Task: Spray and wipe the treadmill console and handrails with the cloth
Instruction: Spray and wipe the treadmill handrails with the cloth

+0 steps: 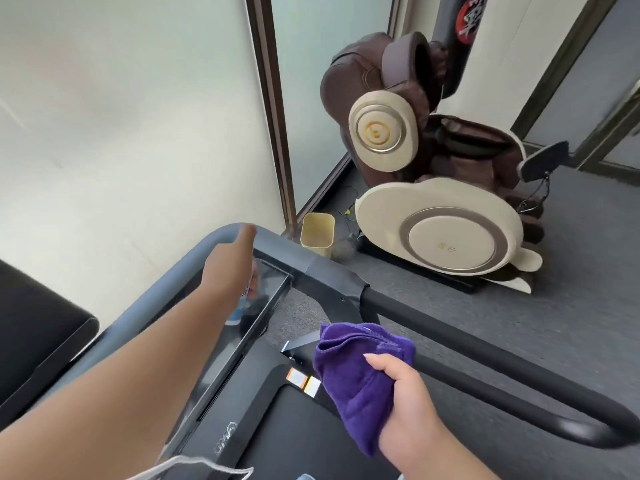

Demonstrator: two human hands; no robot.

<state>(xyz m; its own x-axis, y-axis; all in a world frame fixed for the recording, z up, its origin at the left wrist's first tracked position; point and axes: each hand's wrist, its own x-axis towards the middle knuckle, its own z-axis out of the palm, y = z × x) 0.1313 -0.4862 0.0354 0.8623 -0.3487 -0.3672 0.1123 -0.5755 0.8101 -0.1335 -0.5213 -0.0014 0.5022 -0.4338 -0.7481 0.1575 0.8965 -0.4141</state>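
Right hand [407, 386]: closed around a bunched purple cloth [360, 372], thumb on top, held above the treadmill deck [298, 431] and just beside the black handrail [485, 344] on the right, not clearly touching it.

Left hand [228, 268]: arm extended forward over the console [256, 306], back of the hand toward the camera. The fingers wrap a spray bottle [242, 306] that is largely hidden beneath the hand; only part of its white and blue body shows below the wrist. The nozzle and its direction cannot be made out.

Console: a dark glossy panel framed by a grey curved bar [221, 233], which joins the black handrail at a grey sleeve. 2 labels [303, 381], 1 orange and 1 yellow, sit at the front edge of the deck.

Surroundings: grey carpeted floor [571, 271]. A brown and cream massage chair [433, 188] stands beyond the treadmill, well apart from both hands. A small yellow bin [317, 233] stands near the window frame, between the grey bar and the chair.
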